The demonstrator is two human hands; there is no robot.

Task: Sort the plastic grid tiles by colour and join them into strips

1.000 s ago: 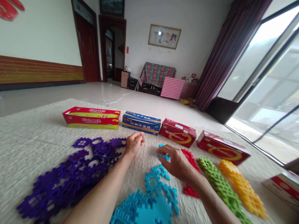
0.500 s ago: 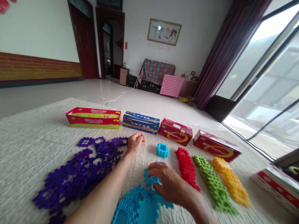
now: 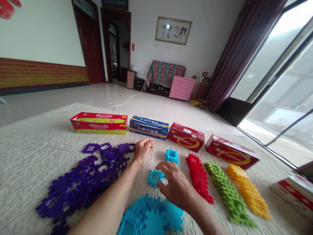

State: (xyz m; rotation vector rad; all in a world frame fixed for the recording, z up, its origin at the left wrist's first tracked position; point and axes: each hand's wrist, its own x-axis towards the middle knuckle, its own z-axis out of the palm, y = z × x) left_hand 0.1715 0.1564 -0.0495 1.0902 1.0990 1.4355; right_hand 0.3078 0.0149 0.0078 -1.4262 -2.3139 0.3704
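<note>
My left hand (image 3: pixel 143 149) is a loose fist beside the far right end of the purple interlocking tiles (image 3: pixel 84 182), with nothing showing in it. My right hand (image 3: pixel 174 181) is curved around the right side of a light blue interlocking tile (image 3: pixel 154 177), its thumb and fingers at opposite edges. Their contact is partly hidden. Just beyond that hand stands a small stack of light blue tiles (image 3: pixel 171 156). Nearer to me lies a loose pile of blue tiles (image 3: pixel 154 218). Long rows of red tiles (image 3: pixel 198 179), green tiles (image 3: pixel 228 192) and yellow tiles (image 3: pixel 248 191) lie to the right.
Along the far side of the quilted mat (image 3: pixel 44 143) stand a red-and-yellow box (image 3: pixel 100 127), a blue box (image 3: pixel 148 130) and two dark red boxes (image 3: pixel 187 138). A white-and-red box (image 3: pixel 297 194) is at the right edge. A cable (image 3: pixel 127 98) runs over the floor behind.
The light blue tile has moved forward, away from the blue pile, along with my right hand. My left fist stays where it was. The view has shifted slightly.
</note>
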